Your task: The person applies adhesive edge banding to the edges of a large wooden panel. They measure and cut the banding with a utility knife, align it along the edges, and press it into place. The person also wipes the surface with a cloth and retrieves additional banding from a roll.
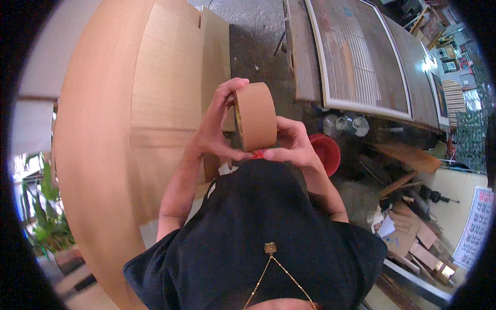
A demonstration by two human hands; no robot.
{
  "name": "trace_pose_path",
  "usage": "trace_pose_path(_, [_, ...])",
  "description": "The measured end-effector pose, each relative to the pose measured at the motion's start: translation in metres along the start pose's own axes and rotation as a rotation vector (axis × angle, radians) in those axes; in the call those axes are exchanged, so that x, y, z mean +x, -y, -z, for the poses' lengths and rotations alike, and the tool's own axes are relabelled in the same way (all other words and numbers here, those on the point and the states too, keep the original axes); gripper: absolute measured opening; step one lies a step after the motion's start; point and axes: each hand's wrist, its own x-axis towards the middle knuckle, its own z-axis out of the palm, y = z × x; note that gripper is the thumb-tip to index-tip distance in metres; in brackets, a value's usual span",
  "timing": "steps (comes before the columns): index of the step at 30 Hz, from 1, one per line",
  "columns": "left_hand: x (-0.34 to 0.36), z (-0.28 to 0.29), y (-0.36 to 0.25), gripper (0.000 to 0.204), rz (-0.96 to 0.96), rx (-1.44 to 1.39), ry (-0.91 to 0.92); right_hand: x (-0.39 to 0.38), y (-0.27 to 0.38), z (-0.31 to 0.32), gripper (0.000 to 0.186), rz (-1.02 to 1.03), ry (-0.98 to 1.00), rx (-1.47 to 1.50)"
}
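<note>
A wide roll of brown packing tape (258, 114) is held up in front of my chest, its outer face toward the upper right. My left hand (219, 121) grips it from the left, with fingers over its top and the thumb near its lower edge. From the right, my right hand (293, 142) holds the lower part, its thumb pointing in toward the left one. Between the two thumb tips shows a small red patterned piece (259, 154); whether it belongs to the roll I cannot tell.
Large brown sheets or boards (165, 77) fill the left side. At the upper right stands a table bearing a white-framed pane (356, 57). A red bucket (325, 154) and several glass jars (347, 125) sit below it. Scrap pieces (413, 230) lie piled at the lower right.
</note>
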Motion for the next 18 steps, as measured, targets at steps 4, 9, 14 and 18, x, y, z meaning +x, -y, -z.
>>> trace_pose_path(4, [0.092,0.069,0.047,0.128,-0.087,0.254,0.017,0.109,0.023,0.054,0.043,-0.128,-0.068,0.026])
trace_pose_path(9, [0.186,0.135,0.119,0.130,0.193,-0.154,-0.084,0.232,0.037,0.120,0.042,-0.026,0.009,-0.192])
trace_pose_path(14, [0.292,0.212,0.202,0.108,0.134,-0.045,-0.151,0.368,0.047,0.188,0.038,-0.009,-0.056,-0.225])
trace_pose_path(18, [0.393,0.281,0.258,0.075,-0.026,-0.046,-0.089,0.472,0.069,0.244,0.041,-0.067,-0.093,-0.117])
